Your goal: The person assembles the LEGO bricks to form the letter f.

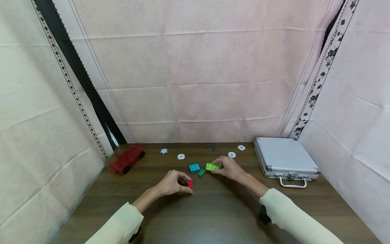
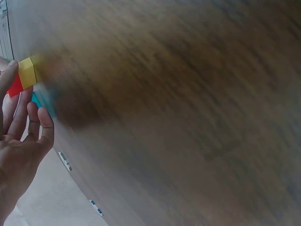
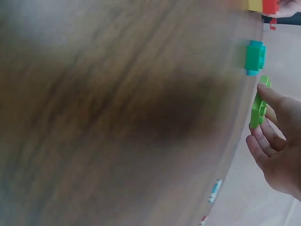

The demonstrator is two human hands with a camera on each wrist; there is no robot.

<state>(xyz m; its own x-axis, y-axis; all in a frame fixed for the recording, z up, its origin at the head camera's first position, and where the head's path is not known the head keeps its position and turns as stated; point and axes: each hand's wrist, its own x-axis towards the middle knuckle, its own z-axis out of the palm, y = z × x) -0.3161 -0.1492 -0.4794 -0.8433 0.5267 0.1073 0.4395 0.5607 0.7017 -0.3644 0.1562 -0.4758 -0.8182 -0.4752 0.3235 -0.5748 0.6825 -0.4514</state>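
My left hand (image 1: 171,183) pinches a red toy brick (image 1: 190,184) between thumb and fingers, low over the table. A yellow brick (image 2: 27,73) sits directly against the red one in the left wrist view; from the head view it is hidden. With thumb and fingertips my right hand (image 1: 229,168) grips a lime-green brick (image 1: 212,166), its studs showing in the right wrist view. Between the hands lie a blue brick (image 1: 194,168) and a smaller dark green brick (image 1: 201,173), close together on the table. Nothing touches those two.
At the left edge of the wooden table (image 1: 198,217) stands a red toy cart (image 1: 127,158) with black wheels. A silver case (image 1: 285,157) lies at the right, handle towards me. Several poker chips (image 1: 181,156) lie along the back, before a cloth wall (image 1: 201,67).
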